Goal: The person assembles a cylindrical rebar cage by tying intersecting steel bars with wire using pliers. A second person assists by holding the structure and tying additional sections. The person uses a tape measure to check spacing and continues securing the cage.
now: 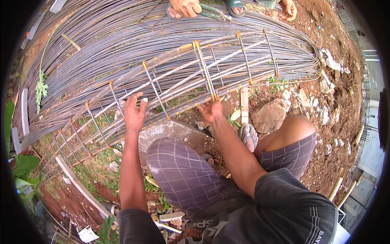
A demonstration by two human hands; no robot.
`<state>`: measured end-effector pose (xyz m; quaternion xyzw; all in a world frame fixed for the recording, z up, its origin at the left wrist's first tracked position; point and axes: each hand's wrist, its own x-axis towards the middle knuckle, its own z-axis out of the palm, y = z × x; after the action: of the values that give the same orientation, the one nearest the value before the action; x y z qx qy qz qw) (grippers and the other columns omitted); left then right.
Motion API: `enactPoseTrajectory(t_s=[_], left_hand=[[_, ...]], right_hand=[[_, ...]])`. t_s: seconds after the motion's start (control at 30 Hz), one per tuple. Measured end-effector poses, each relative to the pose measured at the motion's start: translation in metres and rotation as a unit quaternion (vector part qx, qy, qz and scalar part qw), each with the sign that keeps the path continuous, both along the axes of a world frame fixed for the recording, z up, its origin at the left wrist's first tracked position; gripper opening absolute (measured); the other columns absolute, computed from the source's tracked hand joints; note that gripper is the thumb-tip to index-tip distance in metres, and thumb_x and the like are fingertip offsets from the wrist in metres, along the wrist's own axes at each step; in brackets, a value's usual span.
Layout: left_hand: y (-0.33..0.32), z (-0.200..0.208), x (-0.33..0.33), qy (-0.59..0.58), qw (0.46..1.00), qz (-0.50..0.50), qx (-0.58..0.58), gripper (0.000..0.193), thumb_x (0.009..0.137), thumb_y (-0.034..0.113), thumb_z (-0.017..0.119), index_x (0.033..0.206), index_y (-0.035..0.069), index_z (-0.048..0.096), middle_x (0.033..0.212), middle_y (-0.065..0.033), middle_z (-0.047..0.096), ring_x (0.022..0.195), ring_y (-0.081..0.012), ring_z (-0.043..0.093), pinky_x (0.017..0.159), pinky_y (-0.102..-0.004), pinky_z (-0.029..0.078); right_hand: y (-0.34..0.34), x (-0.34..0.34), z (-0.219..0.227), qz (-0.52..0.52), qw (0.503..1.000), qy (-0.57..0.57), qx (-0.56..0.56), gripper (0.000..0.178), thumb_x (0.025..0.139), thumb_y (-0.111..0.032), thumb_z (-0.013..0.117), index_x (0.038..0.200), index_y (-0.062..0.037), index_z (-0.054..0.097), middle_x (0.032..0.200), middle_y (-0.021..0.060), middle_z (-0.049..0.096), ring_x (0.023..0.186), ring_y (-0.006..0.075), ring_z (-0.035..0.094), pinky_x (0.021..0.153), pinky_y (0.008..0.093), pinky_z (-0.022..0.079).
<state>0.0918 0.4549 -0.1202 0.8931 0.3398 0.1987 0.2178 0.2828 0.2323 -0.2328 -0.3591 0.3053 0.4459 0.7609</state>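
Observation:
A long rebar cage (174, 106) runs slantwise in front of me, with square stirrups spaced along its bars. My left hand (135, 114) is at its near side, left of the middle, thumb apart from the fingers and nothing visibly held. My right hand (212, 111) is at the lower bars, palm turned up. Its fingers close around the foot of a pair of rusty stirrups (206, 71); whether a tie wire is there I cannot make out. Across from me, another person's hand (185, 7) grips dark-handled pincers (215, 13) above the bars.
A broad bundle of loose steel bars (101, 61) lies beyond the cage. A large stone (269, 117) and a wooden strip (244, 105) lie right of my right hand. The other person's second hand (288, 9) hangs at the top right. A long pale strip (83, 187) lies at lower left.

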Motion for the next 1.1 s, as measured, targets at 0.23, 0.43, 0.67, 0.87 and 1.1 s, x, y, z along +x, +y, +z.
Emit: enactPoseTrajectory(t_s=[0.23, 0.43, 0.67, 0.87, 1.1], left_hand=[[-0.077, 0.082, 0.067, 0.274, 0.770, -0.068, -0.572, 0.072, 0.088, 0.058, 0.053, 0.127, -0.002, 0.048, 0.120, -0.0227, 0.056, 0.115, -0.0318, 0.054, 0.096, -0.0418, 0.045], [-0.165, -0.063, 0.080, -0.212, 0.584, 0.246, -0.744, 0.107, 0.081, 0.071, 0.052, 0.148, 0.001, 0.008, 0.152, -0.0237, 0.016, 0.141, -0.0366, 0.020, 0.116, -0.0463, 0.020], [-0.187, -0.086, 0.147, -0.619, 0.397, 0.297, -0.608, 0.085, 0.084, 0.063, 0.055, 0.147, 0.015, 0.024, 0.150, -0.0134, 0.027, 0.138, -0.0320, 0.026, 0.114, -0.0546, 0.023], [-0.178, -0.088, 0.150, -0.600, 0.384, 0.374, -0.595, 0.080, 0.080, 0.063, 0.060, 0.143, 0.021, 0.032, 0.143, -0.0090, 0.037, 0.131, -0.0272, 0.037, 0.109, -0.0520, 0.030], [-0.183, -0.089, 0.159, -0.608, 0.360, 0.390, -0.591, 0.078, 0.082, 0.064, 0.054, 0.141, 0.016, 0.037, 0.143, -0.0127, 0.038, 0.129, -0.0334, 0.040, 0.104, -0.0586, 0.034]], right_hand=[[0.009, -0.005, -0.002, -0.057, 0.998, 0.025, -0.018, 0.061, 0.099, -0.046, 0.030, 0.143, -0.0047, 0.027, 0.148, 0.0176, 0.024, 0.137, 0.0303, 0.028, 0.113, 0.0432, 0.026], [0.013, -0.006, -0.013, -0.050, 0.995, 0.048, -0.068, 0.047, 0.095, -0.044, 0.038, 0.121, -0.0070, 0.048, 0.115, 0.0120, 0.053, 0.104, 0.0234, 0.051, 0.093, 0.0394, 0.042], [-0.023, 0.006, -0.048, 0.093, 0.942, -0.145, -0.287, 0.018, 0.082, -0.010, 0.052, 0.099, -0.0054, 0.057, 0.077, 0.0078, 0.059, 0.071, 0.0210, 0.057, 0.064, 0.0341, 0.045], [-0.054, 0.037, -0.013, 0.101, 0.946, -0.115, -0.284, 0.011, 0.084, -0.009, 0.050, 0.092, -0.0122, 0.056, 0.072, 0.0049, 0.056, 0.058, 0.0155, 0.053, 0.046, 0.0325, 0.042], [-0.074, 0.074, 0.045, 0.716, 0.432, -0.442, -0.326, 0.042, 0.082, -0.029, 0.053, 0.110, -0.0014, 0.066, 0.119, 0.0206, 0.061, 0.111, 0.0342, 0.059, 0.093, 0.0416, 0.047]])
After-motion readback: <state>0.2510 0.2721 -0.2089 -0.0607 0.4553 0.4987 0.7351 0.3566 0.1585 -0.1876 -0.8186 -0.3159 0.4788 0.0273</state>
